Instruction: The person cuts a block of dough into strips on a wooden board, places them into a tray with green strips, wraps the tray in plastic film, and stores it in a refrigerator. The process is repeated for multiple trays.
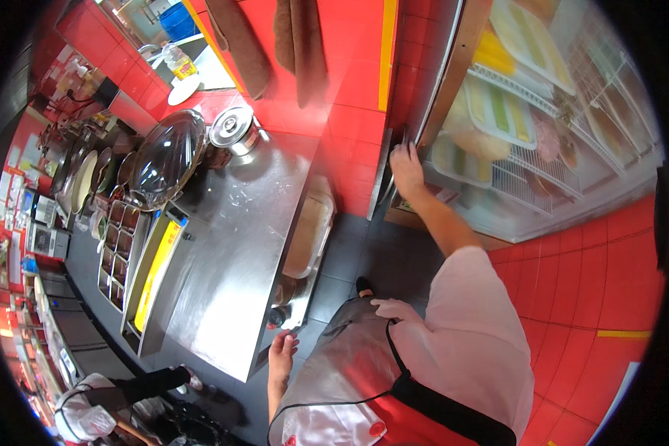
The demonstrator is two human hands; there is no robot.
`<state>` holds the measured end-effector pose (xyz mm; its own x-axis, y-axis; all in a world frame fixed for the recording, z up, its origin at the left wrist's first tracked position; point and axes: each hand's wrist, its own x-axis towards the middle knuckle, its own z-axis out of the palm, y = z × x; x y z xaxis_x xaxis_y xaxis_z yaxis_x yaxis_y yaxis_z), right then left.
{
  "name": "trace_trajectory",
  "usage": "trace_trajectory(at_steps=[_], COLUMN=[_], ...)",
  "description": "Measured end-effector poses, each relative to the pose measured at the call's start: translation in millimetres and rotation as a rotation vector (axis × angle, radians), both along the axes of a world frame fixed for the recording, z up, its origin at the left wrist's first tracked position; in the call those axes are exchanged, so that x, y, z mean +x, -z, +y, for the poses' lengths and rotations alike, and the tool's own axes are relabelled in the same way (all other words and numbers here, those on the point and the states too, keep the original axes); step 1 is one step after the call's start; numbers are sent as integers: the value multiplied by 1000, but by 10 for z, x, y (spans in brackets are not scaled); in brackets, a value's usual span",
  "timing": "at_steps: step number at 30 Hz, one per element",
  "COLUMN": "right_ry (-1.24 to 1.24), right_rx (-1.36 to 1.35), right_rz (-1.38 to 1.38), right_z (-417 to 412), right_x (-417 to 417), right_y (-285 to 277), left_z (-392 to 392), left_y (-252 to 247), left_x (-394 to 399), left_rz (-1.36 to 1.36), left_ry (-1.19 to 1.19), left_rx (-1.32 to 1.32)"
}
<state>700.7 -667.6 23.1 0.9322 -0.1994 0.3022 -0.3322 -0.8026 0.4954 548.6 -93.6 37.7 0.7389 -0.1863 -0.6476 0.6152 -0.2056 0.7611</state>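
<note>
My right hand reaches forward to the edge of a glass-fronted refrigerated cabinet, beside the red tiled wall; its fingertips are partly hidden at the narrow gap there, so their hold is unclear. Behind the fogged glass, wire shelves bear trays and bags of food. My left hand hangs low near the front corner of a stainless steel table, fingers apart and nothing seen in it. On the table's far end stand a lidded steel pot and a large dark glass lid.
A plastic tray sits on the shelf under the table. Sectioned steel bins lie beyond the tabletop. Two brown towels hang on the wall. Another person is at the lower left.
</note>
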Motion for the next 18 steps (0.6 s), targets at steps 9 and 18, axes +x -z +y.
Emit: trace_trajectory(at_steps=[9,18], right_ry=[182,215], right_rx=[-281,121], right_rz=[593,589], right_z=[-502,460], right_x=[423,71], right_y=[-117,-529], left_z=[261,-183], left_y=[-82,-63], left_x=[-46,199], left_rz=[-64,9], left_ry=[111,113], left_rx=[56,-73])
